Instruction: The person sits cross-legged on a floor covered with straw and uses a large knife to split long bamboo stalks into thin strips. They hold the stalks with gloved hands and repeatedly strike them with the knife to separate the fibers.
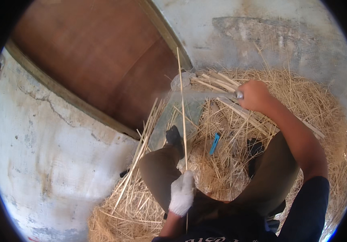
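While the left hand (182, 191) grips one stick (183, 117), the right hand (255, 95) clutches one blurred blade (210, 96)! One blue object (214, 143) lies amid straw (314, 101).

Left hand (182, 192) gloved, 6 o'clock, fingers curled closed, knuckles toward 12; left forearm (172, 225) only briefly visible, rising from the lower edge. Right hand (255, 95) bare, between 2 and 3 o'clock, tight fist; right forearm (292, 129) angled toward 11, elbow (315, 167) bent near 4.
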